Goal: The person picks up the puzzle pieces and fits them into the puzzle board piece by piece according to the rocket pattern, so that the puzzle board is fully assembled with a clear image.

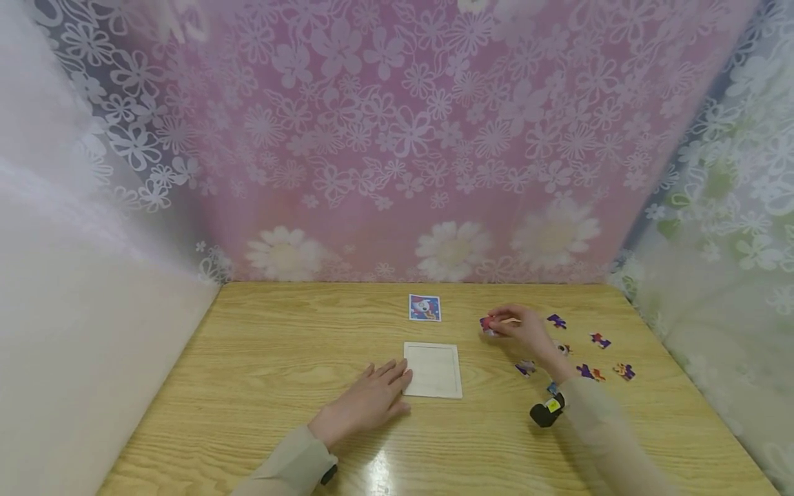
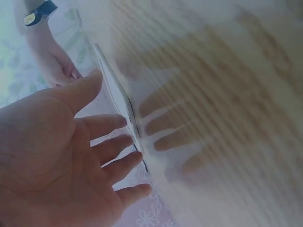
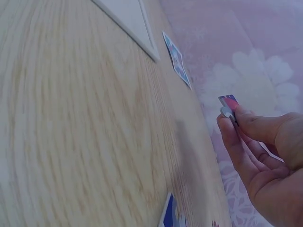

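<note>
Wooden table [image 1: 279,386] (glossy): right hand [image 1: 524,329] pinches puzzle piece [image 1: 487,324].

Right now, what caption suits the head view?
Right hand pinches a puzzle piece; left hand rests beside the white tray.

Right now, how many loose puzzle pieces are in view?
7, possibly more hidden behind the right hand: one pinched in that hand, and six on the table at and.

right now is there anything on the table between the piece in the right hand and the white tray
Nothing visible. The right hand pinches the puzzle piece, and only bare table lies between it and the white tray.
</note>
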### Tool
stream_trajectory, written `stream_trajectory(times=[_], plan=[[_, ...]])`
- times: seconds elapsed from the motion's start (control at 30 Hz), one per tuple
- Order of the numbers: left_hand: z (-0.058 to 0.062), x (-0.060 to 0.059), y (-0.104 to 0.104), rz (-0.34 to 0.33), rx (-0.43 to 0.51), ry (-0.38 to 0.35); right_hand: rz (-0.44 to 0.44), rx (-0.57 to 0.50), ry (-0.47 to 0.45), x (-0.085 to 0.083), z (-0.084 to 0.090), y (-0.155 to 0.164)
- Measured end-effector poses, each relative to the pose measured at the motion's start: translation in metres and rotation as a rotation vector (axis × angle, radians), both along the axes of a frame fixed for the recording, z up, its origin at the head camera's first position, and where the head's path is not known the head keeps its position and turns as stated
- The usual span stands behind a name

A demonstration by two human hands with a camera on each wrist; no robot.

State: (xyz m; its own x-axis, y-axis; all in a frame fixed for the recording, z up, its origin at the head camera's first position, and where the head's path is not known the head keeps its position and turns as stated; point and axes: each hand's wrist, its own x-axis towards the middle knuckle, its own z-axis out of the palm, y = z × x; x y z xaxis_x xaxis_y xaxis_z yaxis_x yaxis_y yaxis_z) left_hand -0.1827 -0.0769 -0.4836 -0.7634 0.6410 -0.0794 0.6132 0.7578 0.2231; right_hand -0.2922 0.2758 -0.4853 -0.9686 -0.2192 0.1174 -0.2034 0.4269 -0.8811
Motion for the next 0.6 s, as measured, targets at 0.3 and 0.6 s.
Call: stream_trajectory(times=[0.3,0.6], plan=[[-0.002,0.001,0.000,-0.006,-0.028,0.007,0.031,-0.042,-0.037,0.000,-0.001,-0.025],[-0.002,0.003,0.000,-0.002,-0.022,0.004,0.070,-0.078,-0.075,0.002,-0.001,-0.057]])
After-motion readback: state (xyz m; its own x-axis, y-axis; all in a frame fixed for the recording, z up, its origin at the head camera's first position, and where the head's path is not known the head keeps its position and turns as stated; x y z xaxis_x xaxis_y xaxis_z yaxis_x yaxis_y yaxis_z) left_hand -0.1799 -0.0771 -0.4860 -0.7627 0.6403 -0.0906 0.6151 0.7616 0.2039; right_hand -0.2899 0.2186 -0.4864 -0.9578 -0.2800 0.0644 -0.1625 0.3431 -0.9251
